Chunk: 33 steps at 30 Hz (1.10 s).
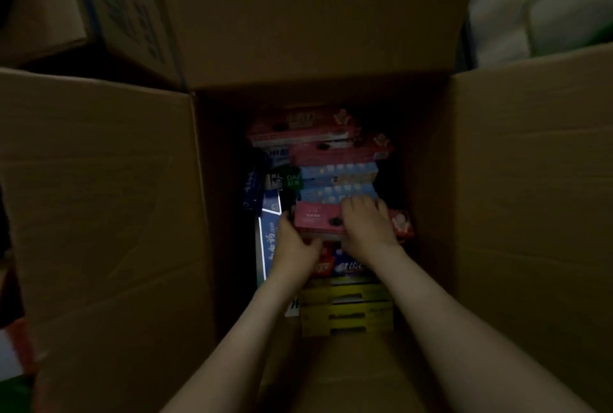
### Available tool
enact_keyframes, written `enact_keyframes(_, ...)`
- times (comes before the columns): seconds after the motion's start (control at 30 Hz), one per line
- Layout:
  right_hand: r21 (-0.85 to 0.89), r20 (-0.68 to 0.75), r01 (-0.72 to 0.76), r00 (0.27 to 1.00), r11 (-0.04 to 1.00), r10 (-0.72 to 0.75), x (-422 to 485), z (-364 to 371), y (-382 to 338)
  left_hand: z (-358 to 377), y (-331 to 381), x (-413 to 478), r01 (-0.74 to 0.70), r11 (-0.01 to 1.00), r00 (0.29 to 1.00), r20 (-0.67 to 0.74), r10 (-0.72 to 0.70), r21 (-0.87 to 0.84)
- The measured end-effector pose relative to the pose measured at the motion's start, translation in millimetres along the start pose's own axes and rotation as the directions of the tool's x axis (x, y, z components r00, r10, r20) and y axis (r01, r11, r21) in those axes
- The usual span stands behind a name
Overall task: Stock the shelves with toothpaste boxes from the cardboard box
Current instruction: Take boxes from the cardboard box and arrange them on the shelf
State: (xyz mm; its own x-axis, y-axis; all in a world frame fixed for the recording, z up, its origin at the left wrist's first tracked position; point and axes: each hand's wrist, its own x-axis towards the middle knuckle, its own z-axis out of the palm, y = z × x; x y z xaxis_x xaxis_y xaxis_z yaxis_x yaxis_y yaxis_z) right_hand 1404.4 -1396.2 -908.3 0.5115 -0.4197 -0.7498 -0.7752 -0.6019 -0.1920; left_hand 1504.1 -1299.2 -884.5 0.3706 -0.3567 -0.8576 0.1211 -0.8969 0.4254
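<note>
I look down into a deep open cardboard box (431, 180) in dim light. Several toothpaste boxes lie stacked at its bottom: pink ones (298, 129) at the far end, light blue ones (338, 177) in the middle, yellow ones (345, 313) nearest me. Both my arms reach inside. My right hand (368, 226) lies over a pink toothpaste box (318, 218), fingers curled over its far edge. My left hand (295, 243) grips the same box at its left near corner.
The box's four flaps stand open, wide ones at left (99, 180) and right (530, 180). Another printed carton (126, 7) stands at the upper left. Dark blue boxes (265, 236) stand on end along the left inside wall.
</note>
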Motion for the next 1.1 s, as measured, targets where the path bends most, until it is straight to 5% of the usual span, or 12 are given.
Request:
enact_keyframes(0.2,-0.041,-0.154,0.095,0.983,0.995,-0.100,-87.3,-105.2,-36.1,-67.6,80.5,-104.5,0.172,0.845,0.971,0.234,-0.057,-0.507)
enact_keyframes(0.4,-0.120,-0.251,0.305,0.912,0.945,-0.326,-196.7,-262.1,-129.3,-196.6,149.1,-236.9,0.048,0.882,0.999,0.033,-0.037,-0.469)
enact_keyframes(0.63,-0.213,-0.318,0.495,0.780,0.843,-0.539,-289.1,-389.4,-263.0,-358.2,185.9,-376.2,-0.305,0.850,0.945,-0.249,0.214,-0.429)
enact_keyframes(0.93,-0.483,-0.256,0.687,0.482,0.543,-0.838,-338.8,-490.6,-472.1,-521.4,131.6,-511.1,-0.573,0.618,0.768,-0.616,0.176,-0.538)
enact_keyframes(1.03,-0.570,-0.193,0.731,0.325,0.376,-0.926,-359.2,-494.6,-552.3,-566.3,94.9,-558.0,-0.584,0.674,0.680,-0.726,0.101,-0.453)
enact_keyframes(1.1,-0.620,-0.150,0.741,0.212,0.259,-0.966,-374.6,-494.1,-600.9,-596.9,67.1,-594.6,-0.513,0.809,0.571,-0.818,0.073,-0.286)
